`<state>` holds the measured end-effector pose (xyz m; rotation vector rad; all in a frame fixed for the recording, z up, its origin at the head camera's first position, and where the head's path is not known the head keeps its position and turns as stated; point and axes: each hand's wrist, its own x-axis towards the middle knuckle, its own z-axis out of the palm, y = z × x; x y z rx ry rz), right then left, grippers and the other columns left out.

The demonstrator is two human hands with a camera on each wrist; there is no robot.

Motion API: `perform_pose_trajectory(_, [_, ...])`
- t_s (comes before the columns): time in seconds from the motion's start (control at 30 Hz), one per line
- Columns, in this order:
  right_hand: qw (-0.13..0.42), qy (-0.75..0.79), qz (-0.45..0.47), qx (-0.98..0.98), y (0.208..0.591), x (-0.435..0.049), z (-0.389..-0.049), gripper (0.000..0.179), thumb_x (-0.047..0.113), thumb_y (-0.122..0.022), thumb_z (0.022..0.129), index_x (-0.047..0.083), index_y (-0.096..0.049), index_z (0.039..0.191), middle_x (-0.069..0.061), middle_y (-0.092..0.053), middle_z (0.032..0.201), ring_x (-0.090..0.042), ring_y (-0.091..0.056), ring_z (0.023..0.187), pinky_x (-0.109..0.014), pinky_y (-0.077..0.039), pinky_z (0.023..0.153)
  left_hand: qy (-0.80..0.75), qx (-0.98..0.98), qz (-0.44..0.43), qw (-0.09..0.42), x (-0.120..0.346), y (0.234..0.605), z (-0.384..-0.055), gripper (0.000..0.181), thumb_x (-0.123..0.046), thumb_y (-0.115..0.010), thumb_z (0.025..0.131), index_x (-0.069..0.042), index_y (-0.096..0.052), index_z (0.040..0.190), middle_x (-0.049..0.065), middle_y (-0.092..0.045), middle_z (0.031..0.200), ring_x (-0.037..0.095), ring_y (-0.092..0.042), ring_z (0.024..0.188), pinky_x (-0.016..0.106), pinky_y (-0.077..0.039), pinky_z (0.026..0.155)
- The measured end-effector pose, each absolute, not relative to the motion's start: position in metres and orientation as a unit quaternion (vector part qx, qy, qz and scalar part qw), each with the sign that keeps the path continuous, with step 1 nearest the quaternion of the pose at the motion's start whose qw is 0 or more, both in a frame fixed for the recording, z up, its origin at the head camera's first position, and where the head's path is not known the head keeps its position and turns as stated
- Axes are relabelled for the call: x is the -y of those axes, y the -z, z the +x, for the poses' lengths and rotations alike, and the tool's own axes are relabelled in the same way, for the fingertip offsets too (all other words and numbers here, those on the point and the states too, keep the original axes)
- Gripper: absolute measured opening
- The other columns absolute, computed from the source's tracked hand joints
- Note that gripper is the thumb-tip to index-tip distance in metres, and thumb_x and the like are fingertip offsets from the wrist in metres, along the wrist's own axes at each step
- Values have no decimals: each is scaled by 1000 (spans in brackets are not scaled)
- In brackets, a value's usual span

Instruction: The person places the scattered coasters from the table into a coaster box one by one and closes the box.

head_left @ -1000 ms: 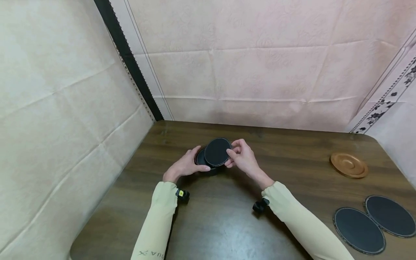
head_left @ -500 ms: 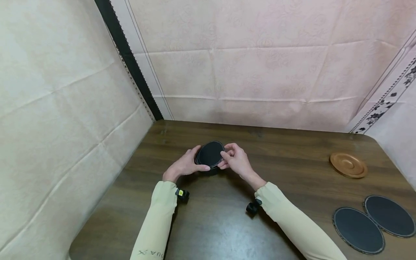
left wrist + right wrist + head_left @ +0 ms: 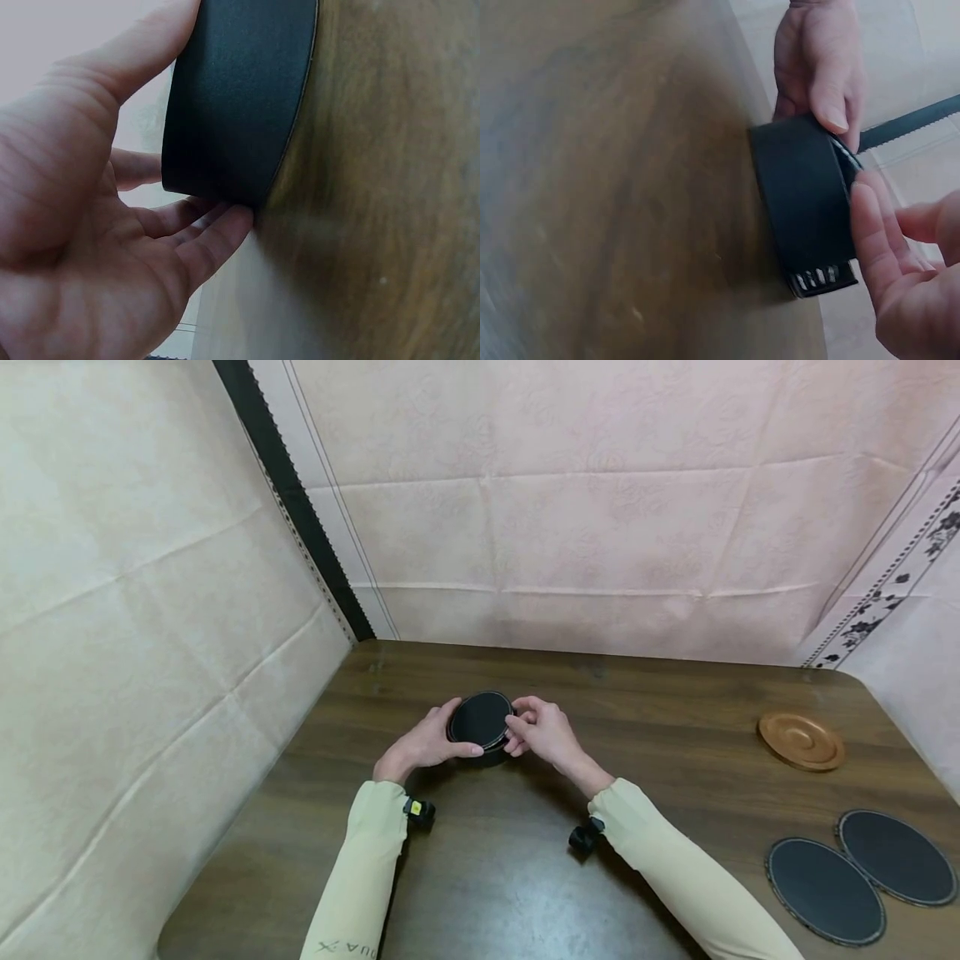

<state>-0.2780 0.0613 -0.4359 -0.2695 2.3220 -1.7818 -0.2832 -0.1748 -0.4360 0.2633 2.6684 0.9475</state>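
Observation:
A round black coaster holder [image 3: 491, 757] stands on the wooden table with a thin black coaster [image 3: 478, 718] at its top. My left hand [image 3: 424, 743] grips the holder's side, thumb at the near side and fingers round the far side; the left wrist view shows its smooth dark wall [image 3: 232, 97] between them. At the right edge, my right hand [image 3: 546, 732] pinches the coaster's rim. In the right wrist view that coaster [image 3: 847, 159] sits slightly tilted in the holder's mouth, and several pale-edged layers show through a gap low in the wall.
A round brown wooden dish [image 3: 801, 742] lies at the right of the table. Two larger black round mats [image 3: 825, 892] with stitched rims lie at the front right, edges meeting. Pale cloth [image 3: 585, 527] hangs behind the table and along its left side.
My right hand has moved left and slightly down, bringing the coaster from overhanging the holder's right side to over its opening. My left hand has kept its grip on the holder.

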Motion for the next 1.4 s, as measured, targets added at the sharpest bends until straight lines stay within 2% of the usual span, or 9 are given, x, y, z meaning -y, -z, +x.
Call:
perform_pose_trajectory(0.27, [127,587,-101,-793,423,-78,-280,48,14,-60,98,3,-44,142,-22,-71,89,-22,-71,62,-45,-60,69,-331,-928,93,145,174,437,-284,110,-64,-76,73,-24,-19,157,13,-31,155,32,-43,130,54,-38,109])
perform_pose_trajectory(0.53, [113,536,-121,-828,411,-98,-273,41,18,-62,97,12,-50,136,-22,-69,94,-24,-70,64,-37,-60,64,-332,-927,91,146,175,436,-282,109,-64,-76,73,-25,-19,157,12,-29,156,32,-43,132,56,-38,109])
perform_pose_trajectory(0.7, [99,503,-148,-845,406,-110,-265,36,21,-63,97,13,-53,131,-25,-69,98,-25,-68,67,-43,-59,65,-333,-927,95,145,176,437,-282,108,-62,-76,74,-25,-19,157,12,-29,157,32,-42,133,55,-37,110])
perform_pose_trajectory(0.93, [86,469,-177,-861,404,-132,-251,33,22,-64,96,12,-57,127,-22,-68,95,-34,-66,76,-50,-57,68,-336,-926,90,146,176,438,-282,108,-63,-77,73,-26,-19,157,11,-29,157,31,-41,133,56,-37,110])
perform_pose_trajectory(1.03, [83,447,-190,-870,404,-142,-245,33,22,-63,96,11,-58,127,-19,-69,97,-31,-65,73,-47,-57,67,-335,-927,89,145,176,438,-282,108,-64,-77,72,-27,-20,157,10,-29,156,31,-41,132,56,-38,109])
perform_pose_trajectory(1.17, [77,417,-202,-883,405,-156,-238,34,24,-64,96,10,-58,127,-15,-69,98,-23,-64,70,-36,-57,63,-336,-926,87,146,176,438,-282,108,-64,-77,72,-27,-19,157,10,-29,156,31,-41,133,56,-37,110])
perform_pose_trajectory(1.27, [65,403,-208,-889,406,-165,-233,34,23,-65,95,11,-59,126,-11,-69,98,-22,-64,70,-29,-55,61,-337,-926,87,146,176,438,-282,108,-63,-77,72,-27,-20,157,10,-29,156,31,-41,133,56,-37,110])
perform_pose_trajectory(1.4, [46,389,-214,-895,405,-175,-226,32,21,-67,94,11,-61,123,-6,-69,95,-24,-65,71,-27,-54,59,-336,-926,90,148,176,437,-282,108,-63,-76,73,-27,-19,157,11,-29,156,31,-41,133,56,-37,110])
